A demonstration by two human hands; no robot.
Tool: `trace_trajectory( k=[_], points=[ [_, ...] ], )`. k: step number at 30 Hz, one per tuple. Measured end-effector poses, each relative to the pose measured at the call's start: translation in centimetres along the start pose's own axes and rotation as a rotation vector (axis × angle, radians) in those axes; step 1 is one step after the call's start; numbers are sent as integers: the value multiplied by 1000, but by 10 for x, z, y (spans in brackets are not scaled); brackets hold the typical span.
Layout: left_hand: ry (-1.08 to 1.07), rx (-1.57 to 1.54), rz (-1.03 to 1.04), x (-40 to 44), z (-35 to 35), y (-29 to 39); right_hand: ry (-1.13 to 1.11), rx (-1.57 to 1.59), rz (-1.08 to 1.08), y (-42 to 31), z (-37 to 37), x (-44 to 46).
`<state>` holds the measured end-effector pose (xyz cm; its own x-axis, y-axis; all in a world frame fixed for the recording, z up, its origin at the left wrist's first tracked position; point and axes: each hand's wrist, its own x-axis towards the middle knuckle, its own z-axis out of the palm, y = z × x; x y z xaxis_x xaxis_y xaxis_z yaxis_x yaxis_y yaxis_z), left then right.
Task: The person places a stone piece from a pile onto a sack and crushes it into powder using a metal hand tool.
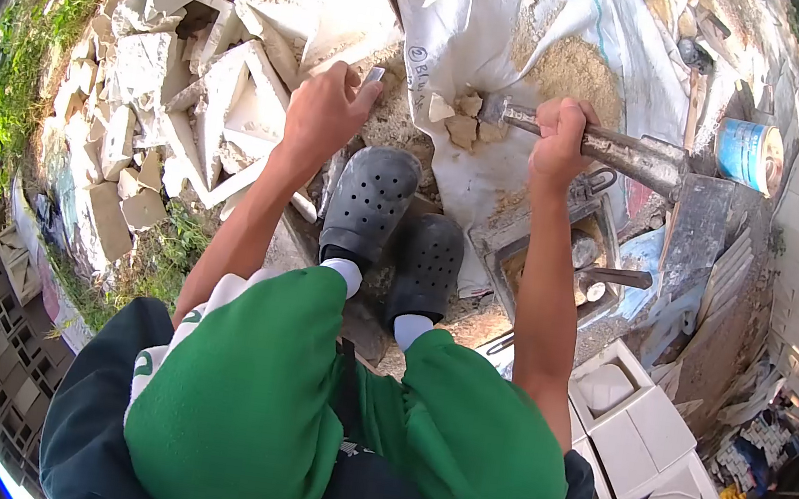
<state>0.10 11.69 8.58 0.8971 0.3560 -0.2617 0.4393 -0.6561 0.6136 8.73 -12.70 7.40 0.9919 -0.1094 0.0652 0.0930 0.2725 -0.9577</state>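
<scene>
My right hand (561, 142) is closed round the handle of a hammer (523, 117), held sideways with its metal end toward the middle. Just past that end, broken stone chips (463, 130) lie on a white woven sack (464, 66). My left hand (325, 111) is closed, with a small flat grey metal piece (374, 76) showing between thumb and fingers; the rest of it is hidden. That hand is beside the pale rubble, above my dark clog (370, 203).
White broken blocks (156, 66) are heaped at the left. A tray (509, 264) with tools lies at my right, below a blue-labelled tub (747, 154). White moulded blocks (663, 436) stand at the lower right. Pale grit (576, 76) covers part of the sack.
</scene>
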Motion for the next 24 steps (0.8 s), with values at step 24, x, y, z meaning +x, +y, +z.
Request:
trace_trajectory(
  k=[24],
  points=[
    [-158, -9, -79, 7, 124, -15, -177, 71, -132, -152, 32, 21]
  ],
)
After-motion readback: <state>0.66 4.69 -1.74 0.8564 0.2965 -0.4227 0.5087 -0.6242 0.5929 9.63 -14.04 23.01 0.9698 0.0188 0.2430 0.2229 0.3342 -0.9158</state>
